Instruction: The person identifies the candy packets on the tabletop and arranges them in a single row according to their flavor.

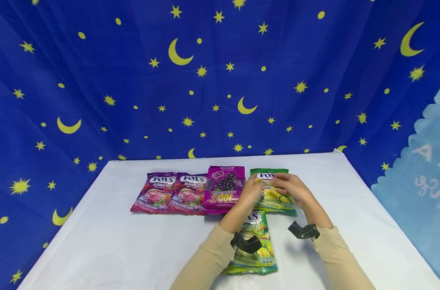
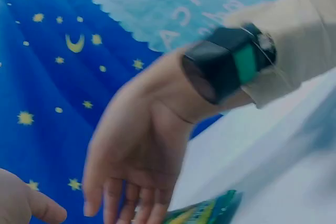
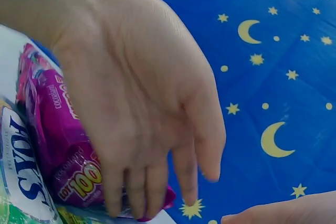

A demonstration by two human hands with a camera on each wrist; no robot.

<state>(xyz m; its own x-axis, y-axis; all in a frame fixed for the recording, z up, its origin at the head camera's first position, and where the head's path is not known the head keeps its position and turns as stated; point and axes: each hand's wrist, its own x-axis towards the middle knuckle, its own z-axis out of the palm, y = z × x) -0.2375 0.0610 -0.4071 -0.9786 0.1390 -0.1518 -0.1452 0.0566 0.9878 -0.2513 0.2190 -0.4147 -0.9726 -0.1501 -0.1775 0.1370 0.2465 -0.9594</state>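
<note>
A green Fox's candy bag (image 1: 274, 198) lies at the right end of a row of bags on the white table (image 1: 114, 241). Both hands are over it. My left hand (image 1: 249, 195) touches its left edge with straight fingers pointing down, beside the purple bag (image 1: 225, 186). My right hand (image 1: 291, 187) rests on the bag's upper part with relaxed fingers. In the right wrist view the left hand (image 3: 136, 103) hangs in front of the purple bag (image 3: 58, 135). In the left wrist view the right hand (image 2: 142, 150) is spread above the green bag (image 2: 205, 213).
Two Fox's Berries bags (image 1: 155, 192) (image 1: 189, 193) lie left of the purple one. A second green bag (image 1: 256, 249) lies nearer me, partly under my left forearm. A blue star-and-moon cloth (image 1: 205, 80) hangs behind the table.
</note>
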